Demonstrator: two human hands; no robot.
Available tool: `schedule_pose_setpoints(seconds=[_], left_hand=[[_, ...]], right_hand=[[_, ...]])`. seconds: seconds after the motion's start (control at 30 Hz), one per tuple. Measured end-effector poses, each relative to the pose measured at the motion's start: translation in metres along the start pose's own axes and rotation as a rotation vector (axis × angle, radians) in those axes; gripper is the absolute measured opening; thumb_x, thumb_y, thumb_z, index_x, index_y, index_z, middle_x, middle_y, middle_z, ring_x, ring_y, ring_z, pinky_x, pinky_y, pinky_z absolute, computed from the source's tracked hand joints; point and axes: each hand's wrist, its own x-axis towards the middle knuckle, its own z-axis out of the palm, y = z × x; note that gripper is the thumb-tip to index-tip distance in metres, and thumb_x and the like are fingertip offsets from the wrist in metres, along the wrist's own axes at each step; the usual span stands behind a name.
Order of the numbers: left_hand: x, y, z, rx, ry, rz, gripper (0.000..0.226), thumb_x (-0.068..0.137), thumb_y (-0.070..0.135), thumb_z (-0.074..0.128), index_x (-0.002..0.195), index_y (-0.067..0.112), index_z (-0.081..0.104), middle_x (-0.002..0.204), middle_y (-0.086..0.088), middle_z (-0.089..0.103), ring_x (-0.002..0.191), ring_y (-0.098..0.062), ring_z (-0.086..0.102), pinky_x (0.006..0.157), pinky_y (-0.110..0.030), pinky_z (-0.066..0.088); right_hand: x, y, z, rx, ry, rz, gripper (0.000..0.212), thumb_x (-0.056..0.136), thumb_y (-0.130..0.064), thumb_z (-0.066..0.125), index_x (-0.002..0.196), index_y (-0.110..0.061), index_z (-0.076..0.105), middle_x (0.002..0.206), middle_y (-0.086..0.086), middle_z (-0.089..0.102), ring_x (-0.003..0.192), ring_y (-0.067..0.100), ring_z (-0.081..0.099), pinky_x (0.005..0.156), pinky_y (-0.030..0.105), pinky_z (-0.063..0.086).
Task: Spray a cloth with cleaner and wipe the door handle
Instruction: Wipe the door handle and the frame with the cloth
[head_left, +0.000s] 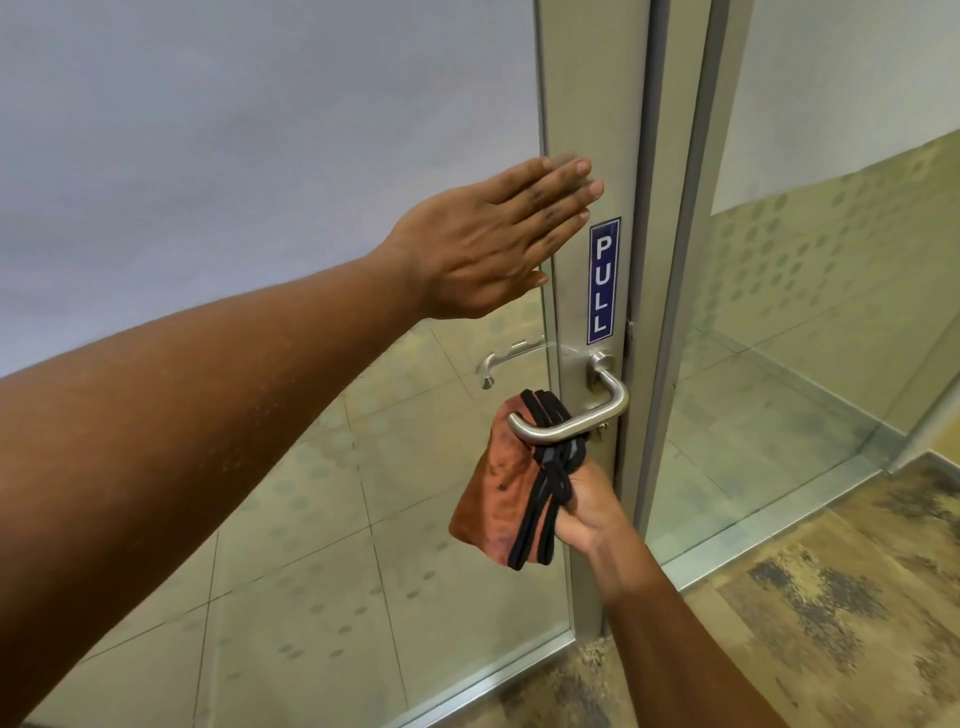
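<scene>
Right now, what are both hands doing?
Left hand: open, fingers flat against the door frame.
Right hand: holding the cloth by the door handle.

The only writing I can read is one sign (604, 281), a narrow dark blue strip with a thin white border, stuck upright on the metal door frame (582, 104) right of the frame's centre. Its white capital letters, stacked one under the other from top to bottom, spell "PULL". It sits just above the door handle (582, 423). I can read no other text, brand or number.
</scene>
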Motion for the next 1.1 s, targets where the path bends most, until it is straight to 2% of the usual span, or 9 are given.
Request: schedule_pose_setpoints(seconds=[0.13,0.2,0.37,0.5,0.67,0.77,0.9,1.0,1.1], left_hand=[[0.0,0.0,0.0,0.009,-0.008,0.0,0.067,0.108,0.044,0.001,0.16,0.003,-0.004,0.171,-0.019,-0.002,0.159,-0.034,-0.003,0.13,-0.047,0.008],[0.0,0.0,0.0,0.007,0.007,-0.002,0.067,0.109,0.044,0.004,0.161,0.003,-0.003,0.171,-0.019,-0.002,0.159,-0.034,-0.004,0.13,-0.047,0.008],[0.0,0.001,-0.001,0.023,-0.003,-0.001,0.067,0.108,0.044,0.003,0.161,0.003,-0.003,0.171,-0.019,-0.002,0.159,-0.034,-0.004,0.131,-0.047,0.007],[0.0,0.0,0.0,-0.003,0.005,-0.006,0.067,0.107,0.043,0.0,0.161,0.004,-0.004,0.171,-0.018,-0.002,0.159,-0.033,-0.004,0.13,-0.047,0.008],[0.0,0.0,0.0,0.007,0.023,-0.004,0.068,0.106,0.043,-0.001,0.16,0.003,-0.002,0.171,-0.019,0.001,0.159,-0.033,-0.001,0.131,-0.047,0.007],[-0.001,0.0,-0.001,0.017,0.018,-0.002,0.068,0.106,0.042,-0.001,0.161,0.002,-0.002,0.171,-0.019,0.0,0.159,-0.034,-0.002,0.131,-0.047,0.008],[0.0,0.001,-0.001,0.034,0.008,0.001,0.068,0.106,0.043,-0.001,0.16,0.002,-0.004,0.171,-0.019,-0.002,0.159,-0.034,-0.004,0.131,-0.047,0.007],[-0.001,0.001,-0.002,0.035,0.015,0.003,0.068,0.105,0.042,-0.005,0.16,0.003,-0.004,0.171,-0.019,-0.001,0.159,-0.033,-0.003,0.131,-0.046,0.005],[-0.001,0.001,0.0,0.034,0.01,0.002,0.067,0.105,0.042,-0.006,0.16,0.003,-0.007,0.171,-0.019,-0.004,0.159,-0.034,-0.005,0.131,-0.047,0.006]], right_hand=[[-0.008,-0.011,0.003,-0.305,0.078,-0.1,0.026,0.083,-0.029,0.074,0.101,-0.012,0.078,0.095,0.014,0.073,0.087,0.027,0.07,0.087,0.046,0.056],[-0.014,-0.01,0.001,-0.382,0.103,-0.1,0.013,0.093,-0.02,0.067,0.091,-0.015,0.079,0.088,0.014,0.072,0.079,0.025,0.069,0.081,0.043,0.055],[-0.056,-0.004,-0.011,-0.557,0.081,-0.006,0.035,0.096,0.005,0.05,0.098,-0.017,0.077,0.091,0.014,0.076,0.081,0.024,0.074,0.069,0.03,0.058],[-0.089,-0.025,-0.015,-0.818,0.122,-0.075,0.045,0.096,0.001,0.052,0.098,-0.037,0.076,0.095,0.006,0.079,0.088,0.021,0.075,0.071,0.027,0.057],[-0.106,-0.088,0.006,-0.948,0.161,-0.318,0.029,0.086,-0.018,0.063,0.108,-0.032,0.073,0.098,0.003,0.079,0.091,0.022,0.075,0.072,0.031,0.059],[-0.091,-0.11,0.023,-1.269,0.301,-0.491,0.023,0.089,-0.039,0.059,0.108,-0.045,0.071,0.094,-0.012,0.077,0.089,0.012,0.072,0.076,0.035,0.054],[-0.071,-0.108,0.04,-1.502,0.414,-0.461,0.016,0.088,-0.032,0.057,0.087,-0.04,0.071,0.082,-0.01,0.071,0.085,0.019,0.065,0.066,0.03,0.046],[-0.064,-0.098,0.051,-1.51,0.358,-0.394,0.024,0.081,-0.027,0.052,0.074,-0.044,0.067,0.073,-0.012,0.066,0.08,0.02,0.064,0.062,0.029,0.043],[-0.061,-0.087,0.057,-1.497,0.282,-0.356,0.033,0.08,-0.026,0.051,0.081,-0.055,0.066,0.08,-0.013,0.068,0.08,0.012,0.062,0.067,0.03,0.045]])
